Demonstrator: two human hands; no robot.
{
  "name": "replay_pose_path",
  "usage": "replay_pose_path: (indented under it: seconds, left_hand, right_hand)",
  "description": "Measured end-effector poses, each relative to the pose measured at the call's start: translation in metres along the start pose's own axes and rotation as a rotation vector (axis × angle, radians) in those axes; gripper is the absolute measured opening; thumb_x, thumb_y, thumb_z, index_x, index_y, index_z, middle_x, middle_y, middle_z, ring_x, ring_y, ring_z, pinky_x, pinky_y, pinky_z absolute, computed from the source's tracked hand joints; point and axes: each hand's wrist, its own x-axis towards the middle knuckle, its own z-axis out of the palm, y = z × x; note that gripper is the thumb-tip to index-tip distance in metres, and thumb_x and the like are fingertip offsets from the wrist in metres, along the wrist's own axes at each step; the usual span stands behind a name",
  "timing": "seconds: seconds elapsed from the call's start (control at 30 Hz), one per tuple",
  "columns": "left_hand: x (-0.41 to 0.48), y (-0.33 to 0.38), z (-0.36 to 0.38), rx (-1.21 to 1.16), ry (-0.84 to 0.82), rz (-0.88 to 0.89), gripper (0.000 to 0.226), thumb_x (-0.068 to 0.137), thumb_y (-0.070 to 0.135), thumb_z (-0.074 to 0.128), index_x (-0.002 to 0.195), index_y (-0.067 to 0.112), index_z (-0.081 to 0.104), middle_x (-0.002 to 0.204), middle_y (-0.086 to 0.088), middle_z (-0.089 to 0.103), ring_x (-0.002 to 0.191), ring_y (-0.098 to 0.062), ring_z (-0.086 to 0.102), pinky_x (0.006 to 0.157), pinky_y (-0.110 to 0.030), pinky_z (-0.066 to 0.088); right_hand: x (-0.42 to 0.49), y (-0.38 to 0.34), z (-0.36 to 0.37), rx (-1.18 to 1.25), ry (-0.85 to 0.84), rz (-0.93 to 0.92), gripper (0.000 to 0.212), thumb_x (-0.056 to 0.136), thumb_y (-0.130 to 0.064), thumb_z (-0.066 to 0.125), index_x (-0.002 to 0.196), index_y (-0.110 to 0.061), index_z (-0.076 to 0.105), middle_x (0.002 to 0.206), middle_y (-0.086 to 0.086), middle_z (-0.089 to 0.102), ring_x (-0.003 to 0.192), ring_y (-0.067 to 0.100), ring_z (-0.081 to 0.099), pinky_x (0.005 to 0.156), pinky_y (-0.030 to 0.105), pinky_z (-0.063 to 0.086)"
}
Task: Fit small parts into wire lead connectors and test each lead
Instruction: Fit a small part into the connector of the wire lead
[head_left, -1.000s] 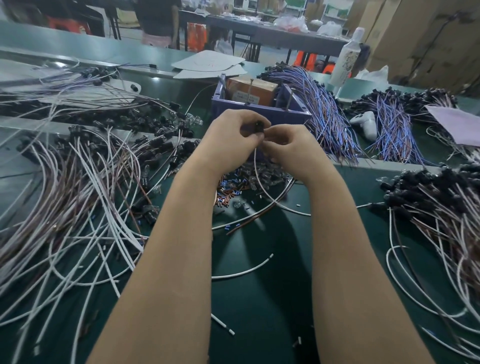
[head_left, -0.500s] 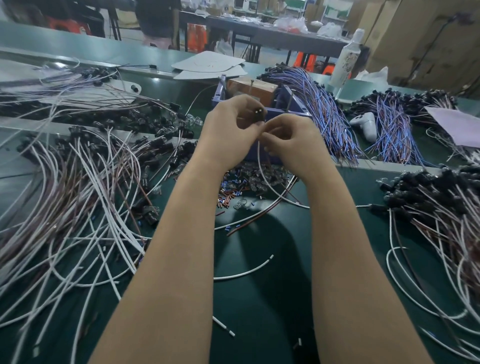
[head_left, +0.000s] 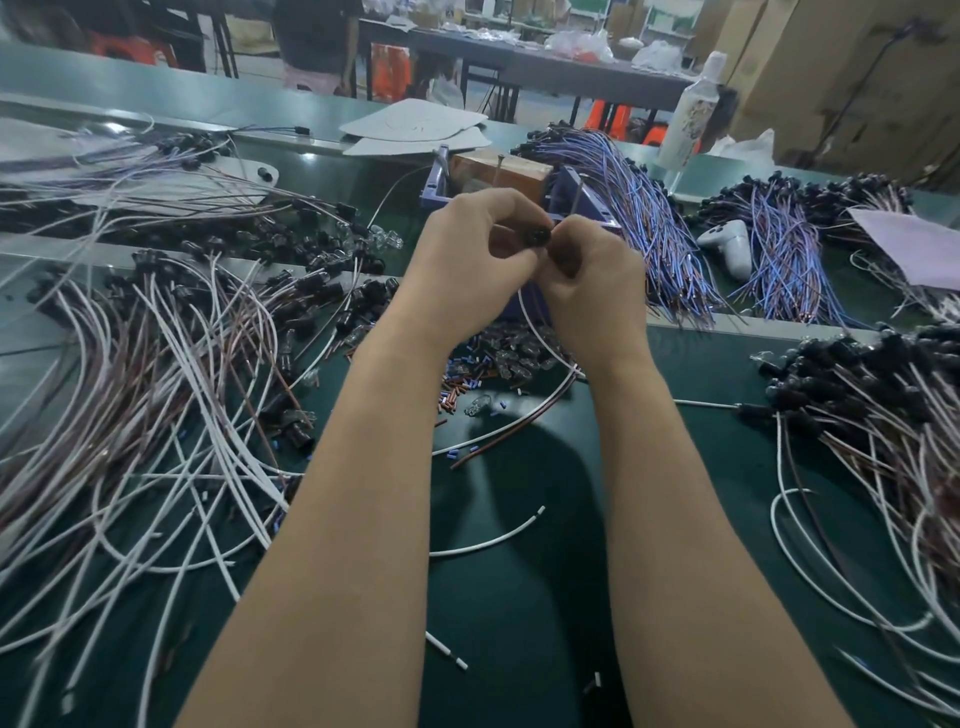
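Observation:
Both my hands are raised together above the green table. My left hand (head_left: 467, 260) pinches a small black connector (head_left: 540, 237) between thumb and fingers. My right hand (head_left: 592, 275) meets it with curled fingertips pressed against the connector's end; what they hold is hidden. The connector's white and brown lead (head_left: 535, 410) hangs down from between my hands and curves onto the table. Just under my hands lies a heap of small clear bulbs and coloured sleeves (head_left: 498, 364).
A big tangle of white and brown leads (head_left: 156, 364) fills the left, another pile (head_left: 883, 415) the right. A purple bin with a brown box (head_left: 498, 171) stands behind my hands, blue leads (head_left: 644, 218) and a white bottle (head_left: 691, 114) beyond.
Both hands have risen slightly and come closer together round the connector, which now shows more clearly between the fingertips. The lead has swung with them.

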Motion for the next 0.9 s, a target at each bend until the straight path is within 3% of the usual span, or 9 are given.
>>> replay_pose_path:
  seconds: [0.23, 0.43, 0.53, 0.63, 0.77, 0.9]
  left_hand:
    - [-0.001, 0.003, -0.003, -0.011, -0.002, 0.011, 0.025, 0.078, 0.001, 0.064, 0.089, 0.022, 0.070, 0.082, 0.008, 0.070, 0.080, -0.006, 0.068, 0.086, -0.029, 0.055]
    - [-0.003, 0.002, -0.004, -0.044, -0.014, -0.008, 0.020, 0.079, 0.000, 0.065, 0.093, 0.013, 0.072, 0.085, 0.002, 0.072, 0.082, -0.009, 0.069, 0.087, -0.031, 0.055]
    - [-0.002, 0.003, -0.005, -0.084, 0.008, -0.016, 0.019, 0.081, 0.001, 0.066, 0.096, 0.011, 0.070, 0.092, -0.003, 0.072, 0.087, -0.013, 0.069, 0.088, -0.031, 0.055]
    - [0.000, 0.002, -0.002, -0.094, 0.066, -0.038, 0.019, 0.082, 0.005, 0.067, 0.098, 0.013, 0.061, 0.096, -0.008, 0.069, 0.090, -0.018, 0.068, 0.089, -0.036, 0.054]
    - [0.003, -0.001, 0.001, -0.018, 0.169, -0.051, 0.018, 0.083, 0.009, 0.068, 0.092, 0.015, 0.053, 0.087, 0.001, 0.065, 0.084, -0.016, 0.066, 0.086, -0.033, 0.053]
    - [0.004, -0.003, 0.000, 0.051, 0.215, -0.055, 0.016, 0.084, 0.007, 0.065, 0.090, 0.017, 0.054, 0.079, 0.007, 0.061, 0.076, -0.012, 0.062, 0.082, -0.028, 0.053]
  right_hand:
    - [-0.003, 0.000, 0.007, 0.017, 0.047, -0.005, 0.036, 0.084, -0.004, 0.059, 0.064, -0.026, 0.039, 0.053, -0.017, 0.039, 0.047, -0.002, 0.042, 0.050, 0.009, 0.029]
    - [-0.005, 0.001, 0.010, 0.025, 0.031, -0.002, 0.019, 0.088, -0.006, 0.057, 0.074, -0.016, 0.048, 0.054, -0.016, 0.039, 0.047, 0.001, 0.038, 0.050, 0.011, 0.028]
    - [-0.003, -0.001, 0.008, 0.042, 0.007, 0.003, 0.012, 0.090, -0.010, 0.057, 0.079, -0.007, 0.059, 0.055, -0.011, 0.042, 0.050, 0.006, 0.037, 0.054, 0.022, 0.029]
    - [-0.001, -0.006, 0.006, 0.032, -0.037, 0.018, 0.012, 0.088, -0.009, 0.059, 0.076, -0.011, 0.057, 0.058, -0.007, 0.050, 0.056, 0.015, 0.041, 0.055, 0.023, 0.034]
    - [0.004, -0.010, 0.000, 0.040, -0.169, 0.093, 0.011, 0.087, -0.010, 0.061, 0.092, -0.007, 0.069, 0.086, 0.007, 0.070, 0.078, 0.017, 0.062, 0.079, 0.034, 0.052]
    - [0.012, -0.022, -0.013, 0.307, -0.115, 0.094, 0.015, 0.091, -0.013, 0.059, 0.101, -0.016, 0.069, 0.096, 0.002, 0.071, 0.092, 0.015, 0.067, 0.088, 0.035, 0.054]
